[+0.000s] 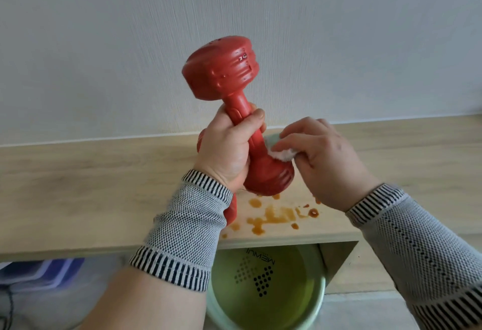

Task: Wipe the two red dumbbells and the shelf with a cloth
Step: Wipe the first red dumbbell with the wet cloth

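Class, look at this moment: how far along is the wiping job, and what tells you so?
Nothing looks finished. In hand: the left hand grips one red dumbbell by its handle while the right hand presses the cloth against its lower head. Left: the second dumbbell, mostly hidden behind the left wrist, and the shelf, where brown spill stains remain.

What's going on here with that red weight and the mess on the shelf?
A person is cleaning. The left hand grips a red dumbbell by its handle, held upright above the wooden shelf, while the right hand presses a white cloth against its lower end. Brown spills are not yet wiped. A second dumbbell lies mostly hidden behind the left wrist.
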